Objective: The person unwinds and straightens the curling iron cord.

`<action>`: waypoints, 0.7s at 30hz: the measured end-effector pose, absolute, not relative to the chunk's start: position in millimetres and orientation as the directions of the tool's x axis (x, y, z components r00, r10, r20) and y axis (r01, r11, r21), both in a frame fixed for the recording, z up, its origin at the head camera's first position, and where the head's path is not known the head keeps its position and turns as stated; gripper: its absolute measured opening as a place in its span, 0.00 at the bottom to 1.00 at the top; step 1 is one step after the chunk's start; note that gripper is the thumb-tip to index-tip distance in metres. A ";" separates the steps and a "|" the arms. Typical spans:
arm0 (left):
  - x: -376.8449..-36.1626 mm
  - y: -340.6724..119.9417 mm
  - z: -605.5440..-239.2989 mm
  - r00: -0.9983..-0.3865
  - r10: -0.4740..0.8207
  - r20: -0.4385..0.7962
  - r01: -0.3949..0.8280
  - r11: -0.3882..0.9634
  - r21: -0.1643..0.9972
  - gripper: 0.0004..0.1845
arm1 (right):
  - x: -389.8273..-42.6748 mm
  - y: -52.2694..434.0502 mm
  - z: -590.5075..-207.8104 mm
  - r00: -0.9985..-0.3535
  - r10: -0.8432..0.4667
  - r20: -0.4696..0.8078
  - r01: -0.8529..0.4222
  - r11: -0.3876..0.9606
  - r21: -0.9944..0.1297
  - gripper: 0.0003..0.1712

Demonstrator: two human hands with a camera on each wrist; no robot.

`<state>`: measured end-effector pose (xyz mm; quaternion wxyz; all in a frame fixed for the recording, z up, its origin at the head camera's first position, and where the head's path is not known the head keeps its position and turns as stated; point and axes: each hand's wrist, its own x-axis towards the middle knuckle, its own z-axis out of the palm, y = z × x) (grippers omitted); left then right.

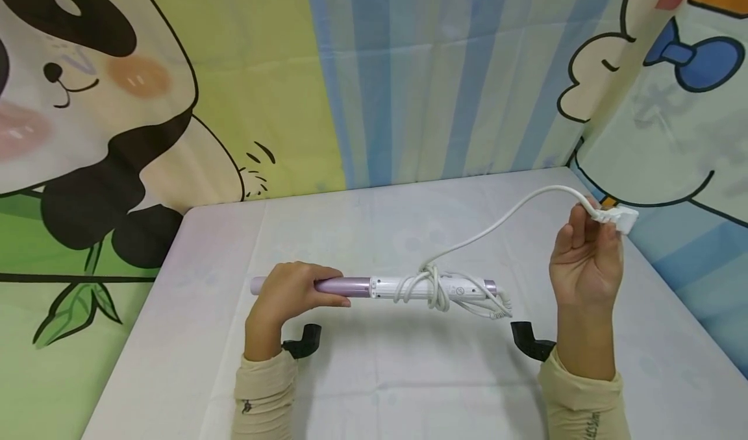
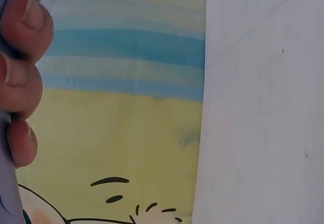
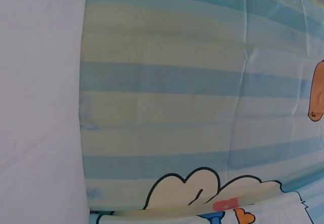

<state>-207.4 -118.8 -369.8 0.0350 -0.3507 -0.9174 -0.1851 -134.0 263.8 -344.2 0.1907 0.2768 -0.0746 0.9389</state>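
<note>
My left hand (image 1: 289, 294) is wrapped round the lilac barrel of the curler (image 1: 374, 288), fingers curled over the top, holding it level just above the table (image 1: 374, 375); in the left wrist view my fingertips (image 2: 20, 82) bunch tight at the edge of the frame. My right hand (image 1: 584, 258) is up and off to the side, fingers and thumb pinching the white plug (image 1: 619, 218) with the palm facing me. From that plug the cord (image 1: 502, 216) arcs down to the white handle end, where it's looped several times round and tangled into a knot (image 1: 431, 287), with a curly bit hanging by the far tip. Here's my worry: if I pull the plug away hard, I reckon that knot cinches tighter instead of coming loose, and the tug could twist the curler in my left grip, since I'm holding only the barrel end and the heavy wrapped end sticks out unsupported. The plug pinch is light too, so a jerk might slip it free. Behind the table hang a panda sheet (image 1: 87, 102) and striped curtain (image 1: 438, 70); the right wrist view shows only that cloth.
</note>
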 end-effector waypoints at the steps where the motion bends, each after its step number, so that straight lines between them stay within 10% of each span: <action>1: -207.2 -117.7 -369.9 -0.742 0.642 0.195 0.667 0.676 0.313 0.20 | -134.1 264.2 -344.4 -0.777 0.328 0.537 -0.409 -0.912 -0.035 0.12; 21: -214.4 -140.1 -374.2 -0.740 0.413 0.530 0.598 0.764 0.240 0.23 | -131.2 315.2 -357.4 -0.672 0.687 0.276 -0.730 -0.678 -0.089 0.19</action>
